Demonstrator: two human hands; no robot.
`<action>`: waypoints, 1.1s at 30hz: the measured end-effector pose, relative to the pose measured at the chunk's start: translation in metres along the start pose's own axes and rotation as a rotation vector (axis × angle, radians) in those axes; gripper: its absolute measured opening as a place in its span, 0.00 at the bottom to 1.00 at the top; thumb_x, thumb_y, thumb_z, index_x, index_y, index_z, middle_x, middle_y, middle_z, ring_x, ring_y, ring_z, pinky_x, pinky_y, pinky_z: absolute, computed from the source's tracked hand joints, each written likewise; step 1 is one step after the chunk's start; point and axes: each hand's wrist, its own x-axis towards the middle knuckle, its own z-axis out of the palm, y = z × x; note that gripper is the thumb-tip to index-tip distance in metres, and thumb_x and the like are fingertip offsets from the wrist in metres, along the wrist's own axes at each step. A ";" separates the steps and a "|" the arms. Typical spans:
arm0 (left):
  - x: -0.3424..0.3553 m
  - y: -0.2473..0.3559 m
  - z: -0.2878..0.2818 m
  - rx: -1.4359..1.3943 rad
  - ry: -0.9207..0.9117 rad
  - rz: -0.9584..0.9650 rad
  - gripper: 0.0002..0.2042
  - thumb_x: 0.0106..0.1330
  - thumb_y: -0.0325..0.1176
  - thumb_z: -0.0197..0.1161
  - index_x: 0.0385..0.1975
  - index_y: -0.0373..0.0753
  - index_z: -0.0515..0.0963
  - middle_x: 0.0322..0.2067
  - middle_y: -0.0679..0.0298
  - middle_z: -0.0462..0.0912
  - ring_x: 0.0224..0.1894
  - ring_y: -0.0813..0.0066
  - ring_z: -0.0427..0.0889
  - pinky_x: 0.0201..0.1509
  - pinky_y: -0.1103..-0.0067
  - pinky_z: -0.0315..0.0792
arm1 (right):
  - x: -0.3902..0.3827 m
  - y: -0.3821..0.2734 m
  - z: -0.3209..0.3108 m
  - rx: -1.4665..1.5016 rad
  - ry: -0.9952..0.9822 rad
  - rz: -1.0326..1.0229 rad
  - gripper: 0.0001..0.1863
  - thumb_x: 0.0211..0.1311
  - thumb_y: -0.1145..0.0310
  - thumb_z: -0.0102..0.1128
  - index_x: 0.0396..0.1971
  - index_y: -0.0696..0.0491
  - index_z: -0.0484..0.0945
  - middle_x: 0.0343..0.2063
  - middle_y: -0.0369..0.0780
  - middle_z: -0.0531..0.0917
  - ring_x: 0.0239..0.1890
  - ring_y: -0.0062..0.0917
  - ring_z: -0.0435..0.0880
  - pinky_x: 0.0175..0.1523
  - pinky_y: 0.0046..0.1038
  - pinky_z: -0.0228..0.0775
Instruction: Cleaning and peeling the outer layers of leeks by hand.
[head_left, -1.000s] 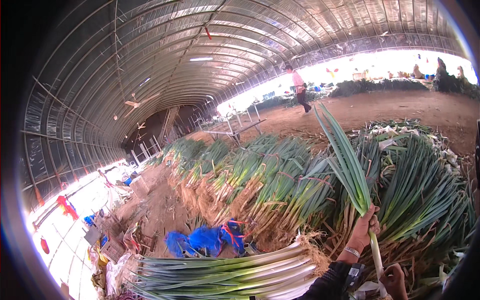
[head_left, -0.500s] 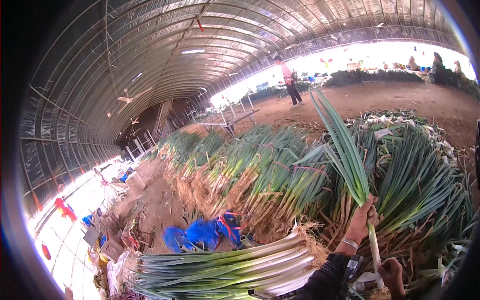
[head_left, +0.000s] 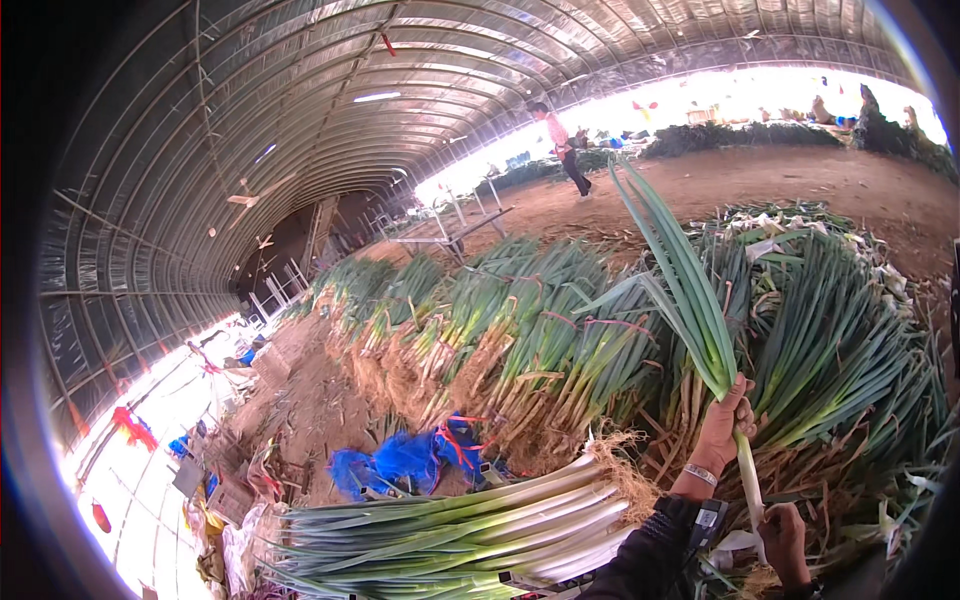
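My left hand [head_left: 722, 428] grips a long green onion [head_left: 680, 290] at the point where its green leaves meet the white stalk, and holds it upright. My right hand [head_left: 785, 538] is closed on the lower white end of the same stalk. A bundle of cleaned green onions [head_left: 450, 530] lies on its side just left of my left forearm, with its roots toward my arm. Behind my hands rises a big heap of green onions [head_left: 830, 340].
Rows of bundled green onions [head_left: 500, 320] run back along the dirt floor of a plastic tunnel greenhouse. A blue bag [head_left: 400, 462] lies by the bundle. A metal frame table [head_left: 455, 232] stands far back. A distant person [head_left: 563, 148] walks near the opening.
Both hands keep their hold on the green onion. The whole view has slid upward a little, and the distant person appears further left.
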 end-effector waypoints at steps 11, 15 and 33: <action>-0.001 0.003 0.000 -0.061 0.042 -0.002 0.21 0.61 0.53 0.66 0.40 0.41 0.73 0.14 0.76 0.62 0.12 0.86 0.60 0.18 0.84 0.57 | 0.002 -0.007 0.002 -0.156 0.031 -0.130 0.16 0.43 0.81 0.66 0.31 0.57 0.68 0.28 0.45 0.71 0.31 0.42 0.72 0.36 0.37 0.64; -0.005 0.005 0.002 -0.008 0.043 0.019 0.24 0.62 0.55 0.64 0.43 0.40 0.71 0.14 0.76 0.60 0.13 0.86 0.60 0.19 0.84 0.56 | 0.005 0.009 0.004 -0.117 -0.043 -0.200 0.14 0.45 0.83 0.64 0.29 0.57 0.68 0.25 0.44 0.71 0.30 0.41 0.72 0.35 0.36 0.64; -0.004 0.005 -0.002 -0.019 0.069 0.024 0.21 0.63 0.54 0.63 0.40 0.42 0.73 0.14 0.76 0.61 0.13 0.85 0.60 0.20 0.82 0.57 | 0.006 -0.017 0.005 -0.130 0.004 -0.158 0.12 0.48 0.82 0.63 0.28 0.57 0.67 0.26 0.44 0.69 0.28 0.39 0.71 0.33 0.36 0.63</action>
